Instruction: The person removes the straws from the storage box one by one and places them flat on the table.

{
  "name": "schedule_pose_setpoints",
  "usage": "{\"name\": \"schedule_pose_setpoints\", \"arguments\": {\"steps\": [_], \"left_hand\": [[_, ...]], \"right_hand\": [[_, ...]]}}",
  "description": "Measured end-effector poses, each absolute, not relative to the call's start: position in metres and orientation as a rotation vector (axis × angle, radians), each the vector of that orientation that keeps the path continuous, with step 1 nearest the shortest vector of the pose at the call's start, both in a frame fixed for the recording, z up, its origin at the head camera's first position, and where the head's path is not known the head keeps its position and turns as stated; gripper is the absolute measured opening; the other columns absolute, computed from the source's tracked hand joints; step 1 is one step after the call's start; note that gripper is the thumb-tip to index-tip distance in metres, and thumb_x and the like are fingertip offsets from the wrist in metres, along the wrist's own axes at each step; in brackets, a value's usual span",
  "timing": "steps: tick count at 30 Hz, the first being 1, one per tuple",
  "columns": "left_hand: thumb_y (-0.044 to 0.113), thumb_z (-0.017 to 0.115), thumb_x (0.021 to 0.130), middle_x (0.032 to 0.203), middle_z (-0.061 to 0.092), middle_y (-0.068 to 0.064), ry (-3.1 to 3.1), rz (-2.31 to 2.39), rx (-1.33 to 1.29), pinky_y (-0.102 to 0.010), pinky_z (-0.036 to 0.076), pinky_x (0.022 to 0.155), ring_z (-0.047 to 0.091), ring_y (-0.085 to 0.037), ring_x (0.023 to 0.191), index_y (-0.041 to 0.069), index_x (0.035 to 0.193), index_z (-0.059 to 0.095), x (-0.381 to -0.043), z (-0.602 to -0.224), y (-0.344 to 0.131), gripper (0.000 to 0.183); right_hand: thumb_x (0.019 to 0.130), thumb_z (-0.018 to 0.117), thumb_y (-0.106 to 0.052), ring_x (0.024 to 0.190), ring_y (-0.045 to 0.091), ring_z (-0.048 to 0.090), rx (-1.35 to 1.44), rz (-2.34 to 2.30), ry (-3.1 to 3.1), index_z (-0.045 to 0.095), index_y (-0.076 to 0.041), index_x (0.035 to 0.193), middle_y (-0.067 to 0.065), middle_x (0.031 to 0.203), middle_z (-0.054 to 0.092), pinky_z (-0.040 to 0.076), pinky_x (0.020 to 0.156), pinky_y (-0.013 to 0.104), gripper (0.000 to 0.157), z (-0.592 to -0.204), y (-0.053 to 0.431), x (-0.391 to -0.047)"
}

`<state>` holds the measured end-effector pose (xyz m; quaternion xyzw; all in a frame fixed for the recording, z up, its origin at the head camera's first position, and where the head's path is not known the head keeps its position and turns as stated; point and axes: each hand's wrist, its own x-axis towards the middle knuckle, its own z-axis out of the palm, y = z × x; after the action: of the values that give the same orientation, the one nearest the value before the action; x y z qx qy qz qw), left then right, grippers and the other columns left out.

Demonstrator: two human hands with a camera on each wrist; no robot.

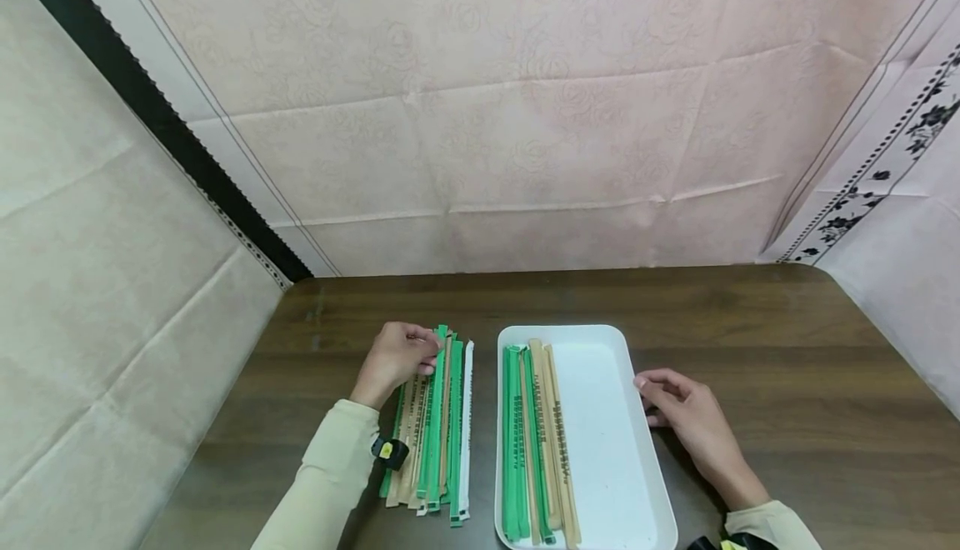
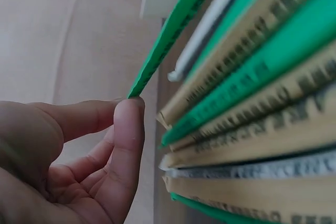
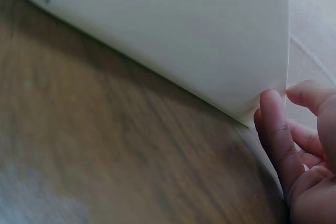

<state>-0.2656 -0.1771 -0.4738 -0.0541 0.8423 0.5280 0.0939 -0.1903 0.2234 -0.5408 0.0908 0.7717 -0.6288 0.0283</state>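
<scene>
Here, cloth hangs beyond tray and packets.

Slim printed packets in a loose row beside a white tray
The left hand pinches one green packet by its end; green and tan packets lie lengthwise along the tray's left side, and the right hand pinches its right rim.

Left of the tray, a narrow gap offers passage before the loose packets and left hand block the way. Inside the tray, more packets bar its left part while its right lies open; the right hand obstructs the right rim, with free surface beyond.
</scene>
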Motion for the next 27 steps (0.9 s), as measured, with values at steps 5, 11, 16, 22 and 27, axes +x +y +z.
{"name": "schedule_pose_setpoints", "arguments": {"steps": [5, 11, 16, 22, 27], "left_hand": [[0.012, 0.071, 0.102, 0.089, 0.074, -0.012, 2.586, 1.492, -0.191, -0.032, 0.063, 0.068, 0.071, -0.016, 0.071, 0.0, 0.106, 0.076, -0.268, -0.483, -0.179, 0.014], [0.017, 0.073, 0.101, 0.083, 0.074, -0.009, 2.738, 1.343, -0.21, -0.031, 0.061, 0.062, 0.07, -0.016, 0.067, 0.003, 0.101, 0.077, -0.269, -0.489, -0.18, 0.014], [0.025, 0.071, 0.101, 0.079, 0.072, -0.006, 2.869, 1.233, -0.16, -0.029, 0.047, 0.051, 0.062, -0.016, 0.058, 0.006, 0.103, 0.076, -0.266, -0.479, -0.174, 0.02], [0.032, 0.071, 0.102, 0.083, 0.074, -0.007, 2.908, 1.277, 0.022, -0.03, 0.038, 0.048, 0.05, -0.015, 0.052, 0.008, 0.103, 0.078, -0.257, -0.452, -0.147, 0.025], [0.032, 0.073, 0.101, 0.077, 0.071, -0.002, 2.878, 1.32, 0.128, -0.03, 0.042, 0.052, 0.058, -0.015, 0.059, 0.009, 0.103, 0.077, -0.25, -0.432, -0.12, 0.023]], "right_hand": [[0.106, 0.068, -0.026, 0.085, 0.011, 0.068, 0.28, -1.944, 2.387, 0.066, 0.007, 0.131, 0.005, 0.097, 0.073, 0.062, 0.073, 0.029, 0.041, -0.541, 0.224, -0.189], [0.105, 0.068, -0.026, 0.084, 0.011, 0.068, 0.278, -1.94, 2.387, 0.066, 0.006, 0.131, 0.005, 0.096, 0.072, 0.062, 0.074, 0.029, 0.041, -0.541, 0.224, -0.19], [0.105, 0.068, -0.027, 0.086, 0.011, 0.068, 0.286, -1.926, 2.387, 0.066, 0.005, 0.132, 0.005, 0.099, 0.073, 0.062, 0.074, 0.029, 0.042, -0.54, 0.224, -0.191], [0.105, 0.068, -0.026, 0.085, 0.011, 0.068, 0.288, -1.924, 2.385, 0.066, 0.005, 0.132, 0.005, 0.098, 0.073, 0.062, 0.074, 0.029, 0.041, -0.54, 0.225, -0.19], [0.105, 0.068, -0.026, 0.084, 0.011, 0.068, 0.275, -1.934, 2.384, 0.066, 0.006, 0.131, 0.004, 0.097, 0.073, 0.062, 0.074, 0.028, 0.041, -0.541, 0.224, -0.19]]}}
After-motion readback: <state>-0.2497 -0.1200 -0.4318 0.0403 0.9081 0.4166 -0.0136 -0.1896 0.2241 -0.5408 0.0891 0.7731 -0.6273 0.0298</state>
